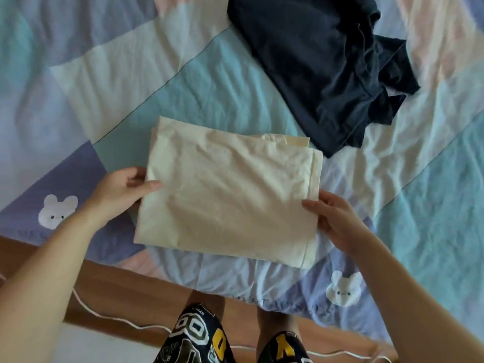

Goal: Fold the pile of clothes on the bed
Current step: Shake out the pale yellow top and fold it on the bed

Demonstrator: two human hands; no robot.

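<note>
Both hands, left hand [128, 186] and right hand [334, 218], are pinching opposite edges of the folded cream shirt [225, 189], seemingly squaring it, while beyond it the navy garment [322, 66] is lying unfolded.

Head camera looks steeply down, close over the bed [235, 74] (single view only).

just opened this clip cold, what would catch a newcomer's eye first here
First the cream folded garment in the middle, near the bed's front edge, with the left hand gripping its left side and the right hand its right side. Next the crumpled dark navy garment, lying unfolded farther back to the right. Under both lies the pastel patchwork bedcover, with white bunny prints near the front edge.
</note>
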